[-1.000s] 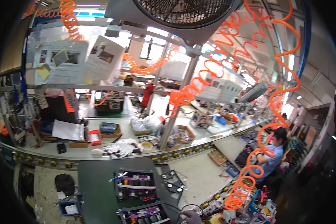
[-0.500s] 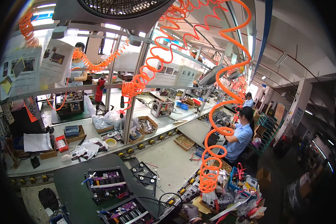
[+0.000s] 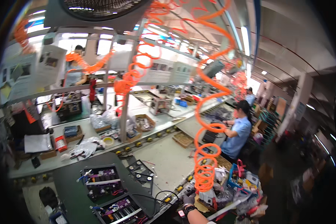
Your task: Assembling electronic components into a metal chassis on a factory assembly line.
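Although I look from far away, the head view shows me the right hand [image 3: 188,201], gloved in grey, near the lower edge, with a dark watch [image 3: 190,208] on its wrist. The hand is half hidden and a little blurred, so I cannot tell if its grip is narrow or wide, or if it holds something. The left hand is out of view, and its grip I cannot tell. Just left of the right hand, a black cable [image 3: 167,191] makes a loop.

Farther left, the upper unit [image 3: 103,182] and the lower unit [image 3: 120,211] lie on the green mat [image 3: 69,183]; the lower one is close to the bottom border of the view. The mat gives me wide room at their left. At its right edge lies a black frame [image 3: 142,174], and beyond this the grey bench [image 3: 158,155] spreads broadly until the rollers [image 3: 147,142].

On the right side, room is tight: a heap of parts [image 3: 226,196] is beside the hand, a blue bin [image 3: 233,176] stands behind, and the orange hose [image 3: 204,183] hangs near.
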{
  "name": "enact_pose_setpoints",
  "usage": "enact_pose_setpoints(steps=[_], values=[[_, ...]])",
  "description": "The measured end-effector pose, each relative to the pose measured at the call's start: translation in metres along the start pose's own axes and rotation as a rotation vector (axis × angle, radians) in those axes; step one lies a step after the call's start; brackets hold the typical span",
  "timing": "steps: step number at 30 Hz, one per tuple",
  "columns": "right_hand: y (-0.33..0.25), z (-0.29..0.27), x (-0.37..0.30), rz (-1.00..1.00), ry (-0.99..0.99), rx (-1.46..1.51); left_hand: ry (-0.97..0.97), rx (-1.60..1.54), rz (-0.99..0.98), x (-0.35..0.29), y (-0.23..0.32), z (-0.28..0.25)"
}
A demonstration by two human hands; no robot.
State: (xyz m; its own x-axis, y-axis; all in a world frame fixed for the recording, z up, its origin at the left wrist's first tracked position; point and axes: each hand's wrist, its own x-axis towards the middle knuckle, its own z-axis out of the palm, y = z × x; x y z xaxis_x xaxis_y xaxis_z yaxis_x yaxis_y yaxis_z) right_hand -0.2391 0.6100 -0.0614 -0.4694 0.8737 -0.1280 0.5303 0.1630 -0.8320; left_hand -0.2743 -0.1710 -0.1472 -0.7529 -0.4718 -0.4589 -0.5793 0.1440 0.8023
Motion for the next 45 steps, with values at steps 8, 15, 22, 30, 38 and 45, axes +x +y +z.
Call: enact_pose_setpoints(steps=[8, 15, 22, 30, 38, 45], values=[[-0.067, 0.028, -0.027, -0.174, -0.047, 0.23, 0.343, -0.487, -0.291, -0.102, -0.138, -0.048], [-0.117, 0.048, -0.047, -0.05, -0.59, 0.476, 0.428, -0.782, -0.357, -0.168, -0.11, -0.046], [-0.174, 0.046, -0.037, 0.161, -0.986, 0.765, 0.346, -0.675, -0.188, -0.284, 0.062, -0.024], [-0.243, -0.053, -0.179, -0.127, -1.01, 1.226, -0.542, -0.387, 0.25, -0.352, 0.218, 0.091], [-0.252, -0.035, -0.295, 0.096, -1.437, 1.057, -0.698, -0.655, 0.043, -0.368, 0.22, 0.104], [-0.296, -0.052, -0.363, 0.064, -1.924, 0.928, -0.754, -0.812, 0.022, -0.375, 0.202, 0.131]])
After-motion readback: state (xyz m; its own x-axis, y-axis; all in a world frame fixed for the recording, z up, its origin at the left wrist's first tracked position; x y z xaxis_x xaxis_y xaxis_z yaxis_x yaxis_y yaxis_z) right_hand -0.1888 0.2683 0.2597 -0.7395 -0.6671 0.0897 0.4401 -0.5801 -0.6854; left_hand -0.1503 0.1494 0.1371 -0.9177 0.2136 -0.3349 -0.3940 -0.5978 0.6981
